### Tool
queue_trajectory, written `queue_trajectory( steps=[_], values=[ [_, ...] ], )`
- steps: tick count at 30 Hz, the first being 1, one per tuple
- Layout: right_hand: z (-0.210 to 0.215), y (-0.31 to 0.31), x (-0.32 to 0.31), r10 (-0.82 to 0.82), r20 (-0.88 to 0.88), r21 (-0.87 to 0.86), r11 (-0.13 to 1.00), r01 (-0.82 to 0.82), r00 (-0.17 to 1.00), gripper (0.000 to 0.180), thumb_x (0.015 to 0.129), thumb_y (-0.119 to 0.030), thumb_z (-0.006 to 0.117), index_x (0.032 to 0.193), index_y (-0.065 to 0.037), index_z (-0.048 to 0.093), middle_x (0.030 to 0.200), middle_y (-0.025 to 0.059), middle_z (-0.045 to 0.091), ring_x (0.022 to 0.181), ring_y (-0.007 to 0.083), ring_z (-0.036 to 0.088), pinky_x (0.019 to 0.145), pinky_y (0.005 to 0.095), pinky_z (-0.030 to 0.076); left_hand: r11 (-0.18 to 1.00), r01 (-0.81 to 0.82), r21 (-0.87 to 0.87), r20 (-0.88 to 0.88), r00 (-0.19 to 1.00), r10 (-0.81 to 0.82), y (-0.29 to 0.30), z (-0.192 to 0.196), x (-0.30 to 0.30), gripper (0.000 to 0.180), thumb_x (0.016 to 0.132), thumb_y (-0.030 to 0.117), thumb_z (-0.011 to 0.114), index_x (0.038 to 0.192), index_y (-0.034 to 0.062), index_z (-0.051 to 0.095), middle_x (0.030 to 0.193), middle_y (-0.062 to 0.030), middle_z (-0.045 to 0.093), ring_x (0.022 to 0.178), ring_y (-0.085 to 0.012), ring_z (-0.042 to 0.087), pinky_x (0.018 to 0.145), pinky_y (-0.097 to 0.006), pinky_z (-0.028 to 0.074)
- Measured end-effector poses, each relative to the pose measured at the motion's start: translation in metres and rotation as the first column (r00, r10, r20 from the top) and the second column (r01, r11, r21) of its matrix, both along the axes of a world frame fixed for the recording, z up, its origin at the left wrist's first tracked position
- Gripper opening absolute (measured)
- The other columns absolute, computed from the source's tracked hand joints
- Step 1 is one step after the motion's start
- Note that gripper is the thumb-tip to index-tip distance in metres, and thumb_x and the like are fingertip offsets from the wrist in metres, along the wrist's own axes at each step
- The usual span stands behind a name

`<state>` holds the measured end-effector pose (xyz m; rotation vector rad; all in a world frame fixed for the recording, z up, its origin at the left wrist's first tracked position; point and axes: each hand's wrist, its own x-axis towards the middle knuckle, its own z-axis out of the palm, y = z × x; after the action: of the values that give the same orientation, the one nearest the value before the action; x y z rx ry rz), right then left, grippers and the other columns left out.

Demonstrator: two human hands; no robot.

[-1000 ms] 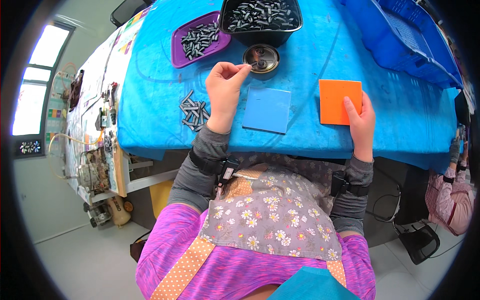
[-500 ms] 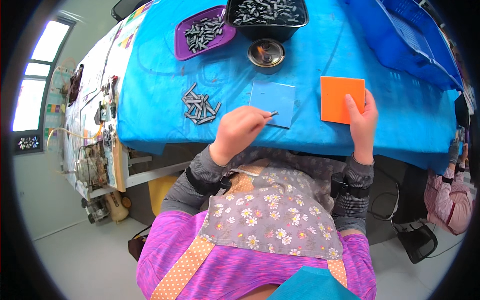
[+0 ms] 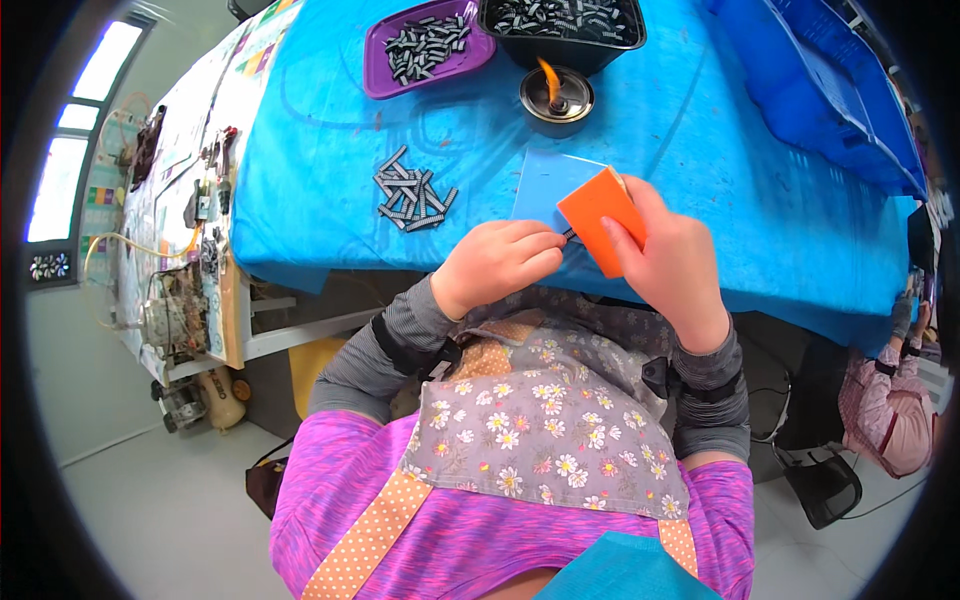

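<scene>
My left hand [image 3: 506, 258] is closed in a pinch on a small black-and-grey strip [image 3: 570, 235], whose end sticks out past the fingertips. A flat orange square slab [image 3: 598, 218] is in my right hand [image 3: 667, 255], tilted, thumb on its face. The slab's lower left edge is beside the strip; whether they touch I cannot tell. Beneath lies a blue square plate [image 3: 548, 183], partly covered by the slab and my fingers. To the left on the cloth is a loose pile of similar strips [image 3: 413, 192].
A small round metal burner [image 3: 556, 103] with an orange flame stands just beyond the blue plate. Behind are a purple tray [image 3: 376, 72] and a black tub [image 3: 560, 45], both holding strips. A blue plastic crate [image 3: 815, 90] is at the far right; another person [image 3: 890, 410] sits beyond.
My right hand has brought the orange slab leftward and tilted it, over the blue plate by the strip. My left hand has shifted slightly right and lower. The burner's flame now shows clearly.
</scene>
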<state>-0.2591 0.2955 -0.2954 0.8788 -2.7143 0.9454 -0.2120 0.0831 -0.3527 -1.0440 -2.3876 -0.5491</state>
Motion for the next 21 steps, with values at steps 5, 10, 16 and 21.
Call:
queue_trajectory(
  steps=[5,10,16,21],
  values=[
    [0.023,-0.018,0.007,0.038,-0.081,0.296,0.955,-0.012,0.996,0.031,0.084,-0.017,0.061,0.113,-0.008,0.055,0.056,0.0092,0.058,0.050,0.0266,0.060,0.044,0.0373,0.044,0.999,-0.030,-0.016,0.020,0.999,0.031,0.001,0.000,-0.002,0.010,0.071,0.009,0.061,0.080,0.0065,0.057,0.089,-0.0043,0.064,0.081,-0.0190,0.064,0.061,-0.029,0.052],
    [0.023,-0.029,0.019,0.112,-0.178,0.405,0.914,-0.030,0.978,0.023,0.089,-0.016,0.051,0.111,-0.009,0.054,0.057,0.0076,0.059,0.051,0.0267,0.060,0.044,0.0370,0.045,0.999,-0.020,0.025,0.031,0.999,0.020,-0.001,0.001,-0.001,0.011,0.071,0.008,0.060,0.080,0.0059,0.057,0.087,-0.0050,0.063,0.080,-0.0198,0.064,0.059,-0.029,0.052],
    [-0.014,0.018,-0.020,0.022,0.110,-0.070,0.997,-0.014,0.994,0.041,0.084,-0.016,0.063,0.121,-0.003,0.051,0.085,0.0202,0.066,0.077,0.0262,0.068,0.066,0.0325,0.053,0.991,-0.042,0.123,0.082,0.996,0.032,-0.002,-0.006,0.000,0.008,0.072,0.006,0.061,0.080,0.0047,0.058,0.085,-0.0065,0.064,0.077,-0.0223,0.064,0.059,-0.032,0.052],
    [-0.027,0.065,-0.045,-0.067,0.398,-0.478,0.836,0.269,0.915,0.042,0.086,-0.012,0.063,0.123,0.001,0.047,0.100,0.0134,0.064,0.090,0.0178,0.063,0.077,0.0291,0.051,0.918,-0.125,0.377,0.088,0.991,0.099,-0.001,0.000,0.004,0.014,0.072,-0.005,0.066,0.083,0.0027,0.062,0.083,-0.0077,0.065,0.073,-0.0237,0.064,0.061,-0.030,0.052]
  ],
)
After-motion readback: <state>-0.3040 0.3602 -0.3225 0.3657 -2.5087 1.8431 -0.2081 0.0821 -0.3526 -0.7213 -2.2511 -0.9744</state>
